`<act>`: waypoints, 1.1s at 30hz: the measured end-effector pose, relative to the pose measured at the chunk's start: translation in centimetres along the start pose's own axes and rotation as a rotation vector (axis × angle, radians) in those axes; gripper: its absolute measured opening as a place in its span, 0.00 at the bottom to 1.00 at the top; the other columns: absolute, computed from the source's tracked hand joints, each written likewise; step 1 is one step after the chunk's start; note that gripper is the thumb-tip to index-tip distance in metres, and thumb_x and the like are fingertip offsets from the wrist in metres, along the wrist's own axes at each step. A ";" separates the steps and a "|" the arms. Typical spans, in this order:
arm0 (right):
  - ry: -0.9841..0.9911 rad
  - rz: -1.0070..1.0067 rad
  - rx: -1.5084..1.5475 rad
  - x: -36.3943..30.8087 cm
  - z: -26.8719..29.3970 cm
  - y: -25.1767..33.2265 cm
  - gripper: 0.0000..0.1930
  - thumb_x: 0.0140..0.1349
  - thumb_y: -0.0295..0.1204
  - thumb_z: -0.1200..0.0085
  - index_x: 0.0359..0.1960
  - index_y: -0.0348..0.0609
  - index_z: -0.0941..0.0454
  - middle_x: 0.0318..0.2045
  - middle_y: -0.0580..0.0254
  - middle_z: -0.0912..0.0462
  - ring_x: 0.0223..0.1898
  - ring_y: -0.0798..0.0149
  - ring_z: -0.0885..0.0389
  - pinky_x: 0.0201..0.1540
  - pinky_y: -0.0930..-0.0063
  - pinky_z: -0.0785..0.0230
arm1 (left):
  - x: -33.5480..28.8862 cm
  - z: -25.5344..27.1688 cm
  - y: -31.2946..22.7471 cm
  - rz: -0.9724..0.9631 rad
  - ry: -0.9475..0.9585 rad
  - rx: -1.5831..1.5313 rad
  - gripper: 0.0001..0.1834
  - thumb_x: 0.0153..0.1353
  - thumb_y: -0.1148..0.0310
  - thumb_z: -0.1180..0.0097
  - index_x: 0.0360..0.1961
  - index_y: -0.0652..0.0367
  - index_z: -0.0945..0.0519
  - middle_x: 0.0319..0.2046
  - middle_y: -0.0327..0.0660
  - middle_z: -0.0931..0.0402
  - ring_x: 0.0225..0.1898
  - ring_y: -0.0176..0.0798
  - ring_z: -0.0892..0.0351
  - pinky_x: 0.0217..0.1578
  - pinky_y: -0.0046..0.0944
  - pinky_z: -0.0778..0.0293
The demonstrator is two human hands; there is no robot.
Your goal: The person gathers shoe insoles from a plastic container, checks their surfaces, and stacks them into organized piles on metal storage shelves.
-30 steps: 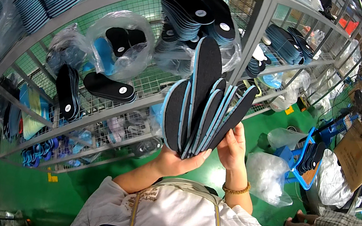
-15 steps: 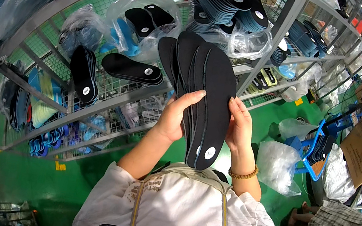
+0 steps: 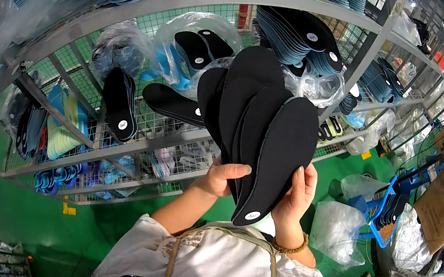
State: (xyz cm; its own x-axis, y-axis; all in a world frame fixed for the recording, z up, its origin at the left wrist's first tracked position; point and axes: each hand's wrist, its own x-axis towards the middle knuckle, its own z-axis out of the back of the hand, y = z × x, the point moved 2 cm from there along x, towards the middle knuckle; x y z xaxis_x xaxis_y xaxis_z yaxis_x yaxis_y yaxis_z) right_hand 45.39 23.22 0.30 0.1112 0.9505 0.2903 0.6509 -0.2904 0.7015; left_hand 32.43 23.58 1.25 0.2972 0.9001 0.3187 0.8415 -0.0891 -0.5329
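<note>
So the person's holding up a fanned stack of black insoles (image 3: 261,133) w/ both hands, right in the middle of the view, in front of the wire shelving. Left hand (image 3: 222,178) is wrapped on the stack's lower left edge, thumb lying across the front face, fingers hidden behind. Right hand (image 3: 296,196) is on the lower right side, fingers curled up along the edge of the frontmost insole, so that one's clamped on the stack too. Beaded bracelet (image 3: 290,248) on the right wrist.

The insoles stick up and away from the grip, heels down by the hands, toes fanned out toward the far shelves. Frontmost one sits furthest right and hangs lowest, its heel end w/ a small white sticker dropping a bit below both hands. The others peek out behind it to the left, approx 4 or 5 total but can't tell exactly.

Behind that is a grey metal rack (image 3: 211,0) w/ mesh shelves. Top shelf has stacks of blue-edged insoles (image 3: 302,37), some in clear plastic bags (image 3: 194,27). A single black insole (image 3: 172,103) lies flat on the middle shelf just left of the held stack, and another bundle (image 3: 120,103) stands further left. Green floor (image 3: 30,217) below, a blue crate (image 3: 391,207) and a cardboard box (image 3: 441,210) off to the right
</note>
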 end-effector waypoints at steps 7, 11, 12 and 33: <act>-0.009 0.148 -0.019 -0.3 1.0 0.5 0.10 0.58 0.26 0.63 0.42 0.39 0.38 0.41 0.60 0.30 0.42 0.71 0.31 0.46 0.78 0.39 | -0.6 -0.8 0.3 -0.005 0.013 0.252 0.27 0.42 0.79 0.51 0.48 0.66 0.38 0.45 0.44 0.34 0.47 0.38 0.35 0.49 0.35 0.41; -0.021 0.145 -0.007 -0.1 1.5 0.5 0.10 0.58 0.26 0.63 0.42 0.39 0.38 0.41 0.61 0.30 0.42 0.71 0.31 0.46 0.79 0.39 | -0.9 -2.1 0.1 -0.089 -0.017 0.496 0.26 0.42 0.81 0.49 0.47 0.66 0.37 0.44 0.43 0.33 0.46 0.34 0.35 0.47 0.32 0.41; -0.027 0.146 -0.008 0.0 1.7 0.6 0.11 0.58 0.26 0.62 0.42 0.39 0.38 0.41 0.61 0.30 0.42 0.71 0.31 0.45 0.79 0.39 | -0.9 -2.4 0.1 -0.115 -0.026 0.593 0.26 0.42 0.82 0.48 0.47 0.66 0.37 0.43 0.43 0.33 0.45 0.34 0.34 0.46 0.32 0.40; 0.012 -0.133 0.130 0.1 2.0 -2.0 0.13 0.58 0.27 0.62 0.45 0.37 0.39 0.41 0.59 0.29 0.41 0.69 0.30 0.45 0.76 0.37 | -1.4 -2.6 1.6 -0.322 0.005 0.850 0.22 0.41 0.83 0.48 0.42 0.67 0.32 0.41 0.43 0.30 0.43 0.34 0.31 0.45 0.32 0.38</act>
State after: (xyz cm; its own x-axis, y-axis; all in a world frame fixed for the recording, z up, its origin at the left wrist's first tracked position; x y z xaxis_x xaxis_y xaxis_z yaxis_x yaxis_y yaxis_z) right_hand 45.59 24.12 -2.35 0.0092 0.9780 0.2086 0.7510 -0.1445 0.6444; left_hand 34.53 21.12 1.99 0.1086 0.8248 0.5549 0.2684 0.5132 -0.8152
